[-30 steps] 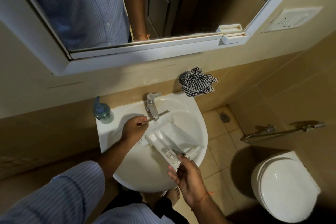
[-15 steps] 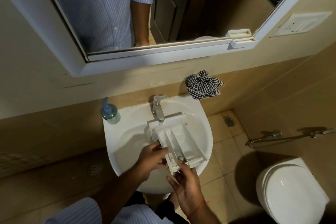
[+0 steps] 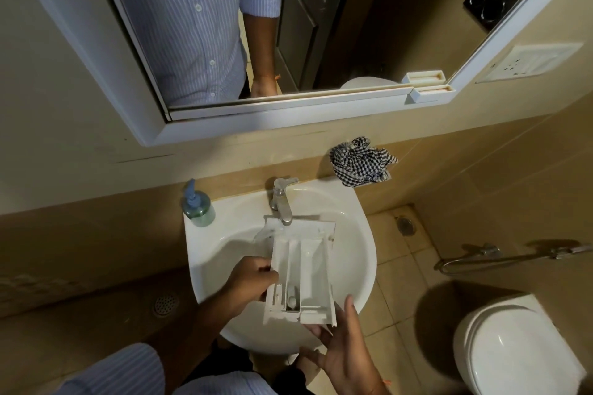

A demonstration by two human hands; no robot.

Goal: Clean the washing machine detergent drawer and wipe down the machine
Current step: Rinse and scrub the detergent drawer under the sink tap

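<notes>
The white plastic detergent drawer is held over the white sink, its far end right under the chrome tap. The open compartments face up. My left hand grips the drawer's left wall near its front end. My right hand supports the drawer's near end from below, with the fingers spread and the thumb up beside the right corner. No running water is visible from the tap.
A blue soap dispenser stands on the sink's left rim. A crumpled black-and-white checked cloth lies on the ledge behind the sink. A white toilet stands at the lower right, a hose spray hangs on the right wall, a mirror hangs above.
My left hand left the tap handle and took hold of the drawer's left side. The drawer swung from tilted to lengthwise, with its far end under the tap.
</notes>
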